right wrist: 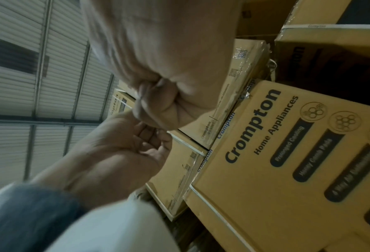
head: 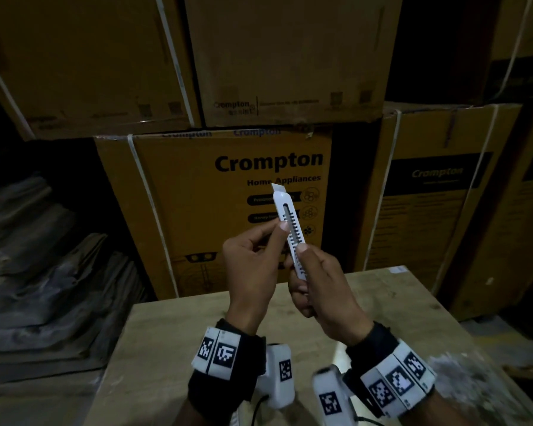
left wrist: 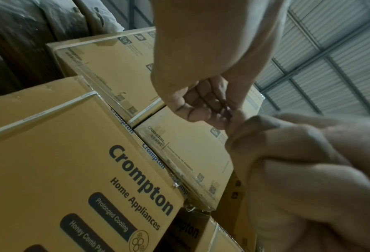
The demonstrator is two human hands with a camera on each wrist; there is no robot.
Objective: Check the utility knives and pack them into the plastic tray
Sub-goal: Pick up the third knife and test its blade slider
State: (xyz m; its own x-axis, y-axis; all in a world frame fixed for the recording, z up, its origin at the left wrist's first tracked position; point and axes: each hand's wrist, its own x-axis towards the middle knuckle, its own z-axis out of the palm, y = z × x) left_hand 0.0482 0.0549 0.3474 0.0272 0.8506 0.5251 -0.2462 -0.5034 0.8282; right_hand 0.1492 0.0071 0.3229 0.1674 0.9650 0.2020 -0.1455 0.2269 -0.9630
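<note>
- White utility knife (head: pixel 290 232) held upright above the wooden table (head: pixel 413 302), blade tip out, pointing to 11 o'clock.
- Lower handle gripped by right hand (head: pixel 326 290), thumb on slider track.
- Upper body pinched by left hand (head: pixel 253 259) fingertips.
- Crompton cartons (head: pixel 228 195) stacked behind, 12 o'clock.

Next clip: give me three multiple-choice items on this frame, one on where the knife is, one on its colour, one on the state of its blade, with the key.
1. Where is the utility knife?
A. Lying on the table
B. Held up in both hands above the table
C. Inside a cardboard box

2. What colour is its body?
A. White
B. Red
C. Black

3. How is the blade?
A. Fully drawn in
B. Removed
C. Sticking out at the top end

Key: 1 B, the left hand pinches its side and the right hand grips its lower end above the table. 2 A, the casing is white. 3 C, a short blade tip shows past the casing.
</note>
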